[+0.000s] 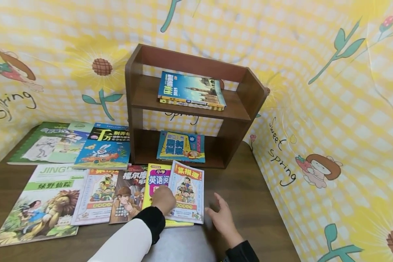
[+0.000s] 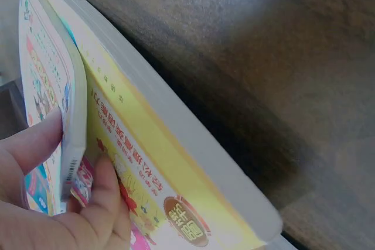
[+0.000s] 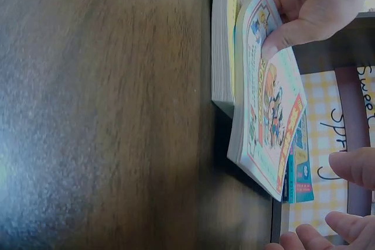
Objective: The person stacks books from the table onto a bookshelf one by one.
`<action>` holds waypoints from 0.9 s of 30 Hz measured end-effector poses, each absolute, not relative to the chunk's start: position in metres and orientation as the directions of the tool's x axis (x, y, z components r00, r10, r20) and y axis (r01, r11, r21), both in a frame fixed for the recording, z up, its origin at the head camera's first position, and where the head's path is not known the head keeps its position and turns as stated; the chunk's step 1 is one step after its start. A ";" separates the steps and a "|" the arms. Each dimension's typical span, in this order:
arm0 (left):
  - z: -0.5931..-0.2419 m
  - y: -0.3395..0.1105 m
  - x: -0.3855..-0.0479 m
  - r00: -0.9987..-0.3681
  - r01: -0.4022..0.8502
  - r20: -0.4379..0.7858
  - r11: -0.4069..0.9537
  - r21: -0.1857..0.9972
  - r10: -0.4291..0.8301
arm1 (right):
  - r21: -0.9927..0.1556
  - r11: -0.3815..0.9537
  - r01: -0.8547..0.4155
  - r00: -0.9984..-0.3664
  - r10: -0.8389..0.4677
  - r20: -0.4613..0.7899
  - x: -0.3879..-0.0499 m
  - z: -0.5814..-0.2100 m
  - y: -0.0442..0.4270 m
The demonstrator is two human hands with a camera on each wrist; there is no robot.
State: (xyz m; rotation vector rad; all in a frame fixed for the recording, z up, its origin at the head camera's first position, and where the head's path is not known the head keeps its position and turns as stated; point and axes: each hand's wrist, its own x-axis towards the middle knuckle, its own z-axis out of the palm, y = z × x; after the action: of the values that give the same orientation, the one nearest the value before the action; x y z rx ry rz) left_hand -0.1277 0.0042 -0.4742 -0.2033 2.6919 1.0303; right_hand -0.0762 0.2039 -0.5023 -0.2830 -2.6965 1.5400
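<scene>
My left hand [image 1: 163,201] pinches a thin pale-bordered children's book [image 1: 187,192] by its left edge, thumb on the cover and fingers beneath, as the left wrist view shows. That book is tilted up over a thicker yellow book [image 2: 176,162], which lies flat on the table and is partly covered by it. Just off the thin book's right edge is my right hand [image 1: 224,220], its thumb and fingers spread apart with nothing between them. In the right wrist view the right thumb [image 3: 354,167] and fingers stand clear of the book.
Behind stands a brown two-tier bookshelf [image 1: 191,116], with stacked books [image 1: 191,91] on top and a blue book [image 1: 181,146] below. Leftward lie a detective book [image 1: 126,200], a similar pale-bordered book [image 1: 98,196], a lion-cover book [image 1: 42,207] and others. Patterned cloth [image 1: 314,109] borders the table [image 1: 249,189].
</scene>
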 end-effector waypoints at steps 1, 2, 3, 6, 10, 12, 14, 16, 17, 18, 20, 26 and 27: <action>-0.474 0.007 -0.127 -0.955 -0.221 -0.295 0.713 0.665 -0.020 | -0.856 0.494 0.154 -0.981 0.182 -0.071 -0.074 -0.503 0.208; -0.475 0.010 -0.127 -0.951 -0.226 -0.310 0.685 0.693 0.000 | -0.856 0.490 0.163 -0.978 0.193 -0.075 -0.073 -0.503 0.211; -0.475 0.013 -0.127 -0.945 -0.236 -0.327 0.662 0.712 0.015 | -0.857 0.486 0.170 -0.976 0.203 -0.078 -0.071 -0.504 0.214; -0.480 0.021 -0.130 -0.926 -0.279 -0.376 0.610 0.741 0.033 | -0.860 0.478 0.181 -0.972 0.219 -0.082 -0.067 -0.505 0.221; -0.488 0.022 -0.133 -0.915 -0.316 -0.399 0.511 0.800 0.058 | -0.862 0.472 0.185 -0.969 0.235 -0.079 -0.066 -0.508 0.225; -0.491 0.019 -0.134 -0.915 -0.324 -0.392 0.408 0.854 0.093 | -0.862 0.473 0.183 -0.969 0.235 -0.077 -0.066 -0.509 0.225; -0.492 0.014 -0.133 -0.913 -0.337 -0.385 0.281 0.899 0.135 | -0.867 0.468 0.172 -0.972 0.226 -0.071 -0.067 -0.509 0.223; -0.493 0.008 -0.131 -0.910 -0.345 -0.372 0.163 0.924 0.182 | -0.873 0.461 0.159 -0.974 0.216 -0.064 -0.068 -0.509 0.220; -0.493 0.005 -0.130 -0.910 -0.344 -0.363 0.123 0.931 0.201 | -0.878 0.453 0.158 -0.974 0.215 -0.064 -0.068 -0.509 0.219; -0.493 0.003 -0.129 -0.908 -0.346 -0.358 0.094 0.934 0.217 | -0.882 0.445 0.154 -0.975 0.214 -0.063 -0.069 -0.509 0.217; -0.493 -0.003 -0.127 -0.907 -0.339 -0.346 0.071 0.938 0.241 | -0.893 0.421 0.158 -0.974 0.213 -0.072 -0.069 -0.510 0.212; -0.493 -0.019 -0.120 -0.908 -0.318 -0.323 0.063 0.946 0.265 | -0.927 0.289 0.241 -0.955 0.243 -0.172 -0.075 -0.507 0.191; -0.492 -0.022 -0.118 -0.909 -0.318 -0.322 0.060 0.946 0.266 | -0.931 0.259 0.258 -0.949 0.247 -0.194 -0.076 -0.506 0.187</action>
State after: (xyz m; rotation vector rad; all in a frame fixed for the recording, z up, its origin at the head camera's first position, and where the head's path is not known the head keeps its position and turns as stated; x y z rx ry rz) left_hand -0.1182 -0.0224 -0.4922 -0.0517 1.9328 1.9028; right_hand -0.0763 0.1869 -0.5059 -0.5016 -2.5000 1.8506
